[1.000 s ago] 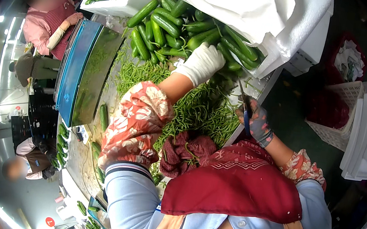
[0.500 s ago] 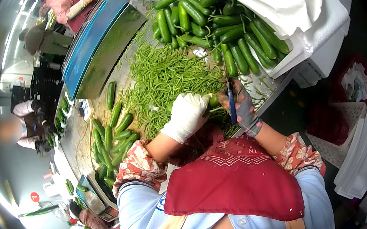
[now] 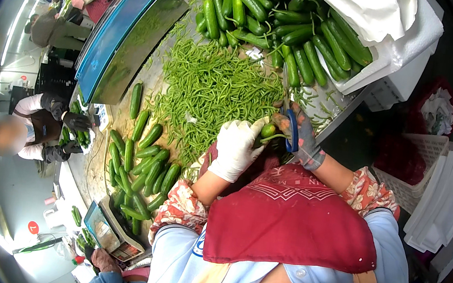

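My left hand (image 3: 235, 146), in a white glove, is closed around a cucumber (image 3: 268, 130) with its stem end toward my right hand. In my right hand (image 3: 306, 140), gloved in grey with pinkish patches, is a pair of scissors with blue handles (image 3: 294, 132). The blades, partly hidden by the fingers, sit close to the cucumber's stem. Just beyond both hands spreads a broad heap of thin green stem-like pieces (image 3: 209, 98), perhaps cut stems or beans.
A white foam box (image 3: 403, 56) spills cucumbers (image 3: 297, 27) at the far right. More cucumbers (image 3: 139, 167) lie at left. A blue-edged panel (image 3: 118, 28) borders the table; co-workers (image 3: 47, 122) stand beyond. White crates (image 3: 442, 195) are at right.
The cucumber in my left hand now shows more plainly, its stem end turned to the right. The scissors have swung and drawn back from the large cucumber pile.
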Available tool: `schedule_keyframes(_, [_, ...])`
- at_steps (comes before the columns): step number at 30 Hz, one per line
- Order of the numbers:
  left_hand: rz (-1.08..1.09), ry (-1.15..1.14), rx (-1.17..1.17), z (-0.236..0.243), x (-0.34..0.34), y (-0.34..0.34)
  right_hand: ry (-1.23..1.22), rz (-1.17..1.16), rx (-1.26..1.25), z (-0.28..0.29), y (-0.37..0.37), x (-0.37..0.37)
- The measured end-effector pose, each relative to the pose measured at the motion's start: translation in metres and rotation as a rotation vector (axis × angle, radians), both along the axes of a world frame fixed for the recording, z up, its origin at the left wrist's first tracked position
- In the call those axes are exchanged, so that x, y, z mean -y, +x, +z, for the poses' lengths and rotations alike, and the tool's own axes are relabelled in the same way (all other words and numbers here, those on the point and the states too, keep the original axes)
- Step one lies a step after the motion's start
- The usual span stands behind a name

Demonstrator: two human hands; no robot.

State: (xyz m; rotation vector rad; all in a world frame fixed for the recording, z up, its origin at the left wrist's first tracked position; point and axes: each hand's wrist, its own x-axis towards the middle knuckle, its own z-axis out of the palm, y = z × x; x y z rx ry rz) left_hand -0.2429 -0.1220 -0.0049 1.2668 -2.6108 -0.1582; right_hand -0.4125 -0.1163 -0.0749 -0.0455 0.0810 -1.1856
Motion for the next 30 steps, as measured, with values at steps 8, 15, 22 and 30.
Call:
schedule_keyframes(8, [0.154,0.155,-0.32,0.004,-0.011,0.009,-0.046,0.056,-0.036,-0.006,0.002,-0.006])
schedule_keyframes(15, [0.465,0.767,-1.595,0.023,0.004,0.034,-0.087,0.255,0.246,-0.035,0.001,0.003])
schedule_keyframes(22, [0.444,1.042,-2.255,0.015,0.014,0.054,-0.56,-0.133,-1.279,-0.026,-0.011,-0.011])
schedule_keyframes(30, [0.341,1.393,-2.424,-0.01,0.005,0.039,-0.702,-0.246,-1.748,0.027,0.006,-0.006])
